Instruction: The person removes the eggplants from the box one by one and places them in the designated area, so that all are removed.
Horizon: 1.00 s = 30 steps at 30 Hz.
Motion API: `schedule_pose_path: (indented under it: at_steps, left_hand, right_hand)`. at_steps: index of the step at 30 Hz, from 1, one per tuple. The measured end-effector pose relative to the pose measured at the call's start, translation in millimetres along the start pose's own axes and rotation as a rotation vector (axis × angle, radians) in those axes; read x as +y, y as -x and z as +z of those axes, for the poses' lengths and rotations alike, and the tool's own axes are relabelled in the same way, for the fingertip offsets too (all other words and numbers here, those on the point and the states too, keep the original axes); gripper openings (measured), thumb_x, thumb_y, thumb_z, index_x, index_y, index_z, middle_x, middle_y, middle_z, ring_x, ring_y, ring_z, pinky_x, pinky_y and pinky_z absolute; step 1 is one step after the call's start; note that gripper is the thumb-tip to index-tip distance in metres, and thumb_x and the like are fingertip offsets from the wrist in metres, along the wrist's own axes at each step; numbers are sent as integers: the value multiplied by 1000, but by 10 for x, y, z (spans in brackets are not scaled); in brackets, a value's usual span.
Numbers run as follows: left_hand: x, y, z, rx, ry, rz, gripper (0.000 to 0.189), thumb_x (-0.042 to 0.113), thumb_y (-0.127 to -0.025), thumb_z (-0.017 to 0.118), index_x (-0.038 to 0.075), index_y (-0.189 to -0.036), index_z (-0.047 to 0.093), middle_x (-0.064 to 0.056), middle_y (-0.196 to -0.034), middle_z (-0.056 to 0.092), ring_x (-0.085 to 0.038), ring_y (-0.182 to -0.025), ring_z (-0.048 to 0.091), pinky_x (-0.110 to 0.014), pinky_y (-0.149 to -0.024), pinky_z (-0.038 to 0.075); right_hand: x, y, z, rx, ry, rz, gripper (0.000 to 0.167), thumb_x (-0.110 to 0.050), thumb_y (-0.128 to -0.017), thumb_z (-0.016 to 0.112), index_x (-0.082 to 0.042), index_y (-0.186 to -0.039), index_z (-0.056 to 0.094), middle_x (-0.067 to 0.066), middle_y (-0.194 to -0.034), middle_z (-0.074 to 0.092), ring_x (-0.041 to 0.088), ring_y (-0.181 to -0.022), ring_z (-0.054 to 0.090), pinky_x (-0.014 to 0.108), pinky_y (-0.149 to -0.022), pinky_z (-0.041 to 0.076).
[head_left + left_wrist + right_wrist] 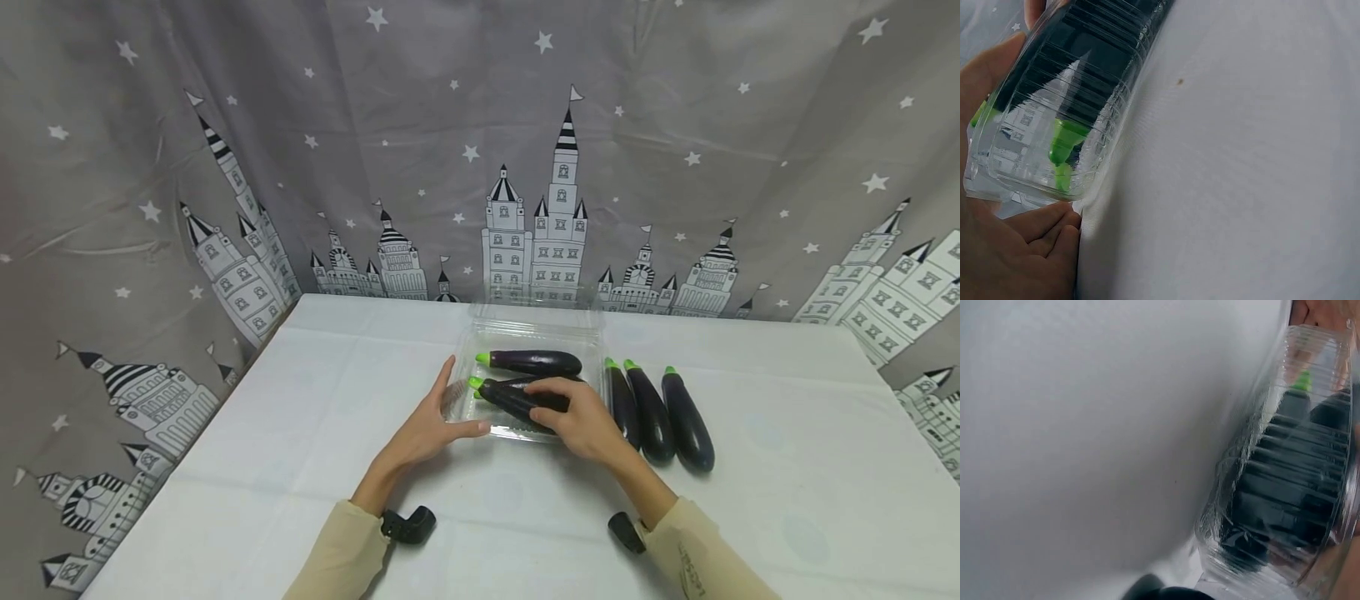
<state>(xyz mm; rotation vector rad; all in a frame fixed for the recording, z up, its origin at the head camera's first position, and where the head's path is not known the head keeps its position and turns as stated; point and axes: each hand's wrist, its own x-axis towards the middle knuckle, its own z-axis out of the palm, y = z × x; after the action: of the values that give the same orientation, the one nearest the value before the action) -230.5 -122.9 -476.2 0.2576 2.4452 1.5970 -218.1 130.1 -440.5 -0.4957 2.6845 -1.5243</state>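
Observation:
A clear plastic clamshell container point(516, 433) stands on the table with its lid raised at the back. Three dark purple eggplants with bright green stem ends are in it: one along the back point(532, 362), one partly hidden behind the front one, and the front eggplant point(506, 402) lying slantwise. My right hand point(581, 423) reaches over the front wall and grips the front eggplant between thumb and fingers. At the container's left front corner is my left hand point(423, 429), its thumb and fingers extended, the thumb touching the front rim. Green stems point(1066, 140) show through the ribbed wall.
Right of the container, three more eggplants lie side by side: the near one point(622, 404) beside its wall, the middle one point(651, 412) and the outer one point(687, 421). A white cloth point(810, 450) covers the table. Behind hangs a grey curtain point(420, 108) with printed castles.

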Motion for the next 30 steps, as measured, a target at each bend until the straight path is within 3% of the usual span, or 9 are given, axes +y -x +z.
schedule_pose_path:
  at_steps: [6, 12, 18, 30]
  left_hand:
    - [0, 4, -3, -2, 4, -1, 118, 43, -75, 84, 30, -160, 3, -19, -160, 22, -37, -147, 17, -62, -113, 15]
    - [5, 5, -3, -3, 19, 2, 119, 42, -75, 85, 29, -160, 3, -19, -160, 22, -37, -147, 17, -61, -113, 16]
    - [14, 6, 6, -5, 43, 10, 120, 40, -74, 85, 28, -160, 2, -20, -159, 23, -36, -147, 18, -60, -114, 15]
    - [17, 3, 6, -4, 10, -3, 116, 39, -77, 83, 29, -160, 4, -18, -161, 20, -36, -147, 16, -62, -113, 16]
  right_hand:
    - [13, -10, -36, -27, -74, -4, 32, -5, -89, 71, -10, -121, 70, 8, -118, 66, 24, -103, 59, 43, -91, 46]
    - [16, -21, -64, -82, -37, -13, 33, -7, -89, 69, -11, -122, 71, 6, -125, 65, 26, -116, 55, 48, -100, 41]
    - [33, -28, -92, -128, -34, -34, 38, -4, -83, 72, -9, -121, 70, 8, -125, 64, 24, -108, 55, 44, -95, 42]
    - [52, -15, -105, -94, -62, -84, 40, -4, -85, 72, -10, -125, 67, 8, -126, 61, 26, -107, 54, 44, -93, 41]
